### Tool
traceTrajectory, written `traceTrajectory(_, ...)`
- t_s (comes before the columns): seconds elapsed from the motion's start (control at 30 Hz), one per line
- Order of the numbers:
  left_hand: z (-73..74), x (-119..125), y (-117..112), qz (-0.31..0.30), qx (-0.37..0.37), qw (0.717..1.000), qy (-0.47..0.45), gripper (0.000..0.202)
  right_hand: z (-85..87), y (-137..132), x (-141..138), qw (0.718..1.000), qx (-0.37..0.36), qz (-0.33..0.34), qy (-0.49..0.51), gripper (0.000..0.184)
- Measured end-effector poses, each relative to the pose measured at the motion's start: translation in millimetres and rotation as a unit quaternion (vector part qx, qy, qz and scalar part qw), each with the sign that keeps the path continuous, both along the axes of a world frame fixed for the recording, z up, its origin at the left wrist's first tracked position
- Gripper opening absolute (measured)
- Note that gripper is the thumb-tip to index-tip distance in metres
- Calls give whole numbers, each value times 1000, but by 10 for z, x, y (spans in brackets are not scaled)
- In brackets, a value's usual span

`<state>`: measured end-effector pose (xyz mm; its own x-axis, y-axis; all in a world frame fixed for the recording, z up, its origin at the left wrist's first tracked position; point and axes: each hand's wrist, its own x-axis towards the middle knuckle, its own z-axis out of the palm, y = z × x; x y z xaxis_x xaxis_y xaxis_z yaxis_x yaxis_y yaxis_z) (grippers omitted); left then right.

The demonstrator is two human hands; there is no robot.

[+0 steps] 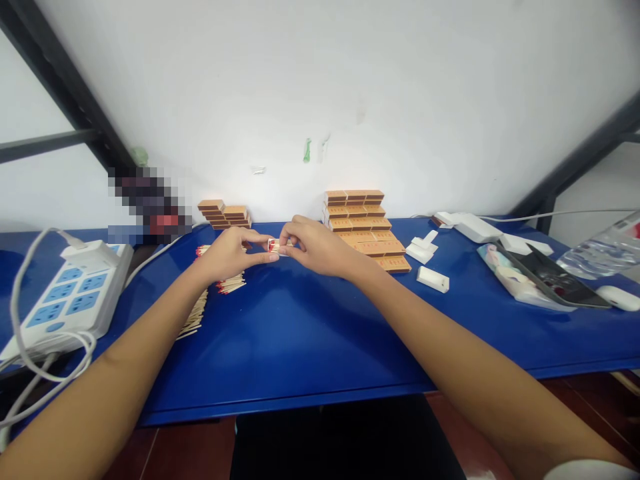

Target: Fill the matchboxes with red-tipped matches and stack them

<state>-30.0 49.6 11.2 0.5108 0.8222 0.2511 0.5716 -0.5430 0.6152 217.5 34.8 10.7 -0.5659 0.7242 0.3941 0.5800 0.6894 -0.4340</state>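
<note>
Over the blue table, a small white matchbox tray (273, 245) holds red-tipped matches, their heads toward its left end. My left hand (240, 250) grips that left end between thumb and fingers. At the right end, the fingers of my right hand (313, 245) are closed on the tray; they cover part of it and its matches. Loose matches (231, 284) lie in piles under and beside my left hand, partly hidden by the forearm. Orange-brown matchboxes (365, 237) stand in stepped stacks behind my right hand. A smaller stack of matchboxes (225, 215) is at the back left.
On the left is a white power strip (75, 293) with looped cables. White box pieces (423, 248) and a small white box (433, 279) lie to the right. Farther right are a dark open case (555, 277), a white mouse (619, 298) and a clear plastic bottle (600, 250). A white wall stands behind.
</note>
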Motion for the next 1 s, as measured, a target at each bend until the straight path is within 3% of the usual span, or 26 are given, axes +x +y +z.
traceTrajectory(0.33, 25, 16, -11, -34, -7, 999, -1, 44, -31, -25, -44, 996, -16, 83, 33, 26)
traceTrajectory(0.7, 34, 7, -9, -23, -23, 999, 8, 42, 27, 10, 0, 996, -11, 67, 49, 23)
traceTrajectory(0.9, 18, -6, 1, -14, -18, 1000, 4, 44, 77, 87, 108, 1000, 7, -12, 18, 13)
traceTrajectory(1.0, 6, -10, 10, -16, -17, 1000, 0, 44, 45, 133, 146, 1000, -6, -13, 3, 10)
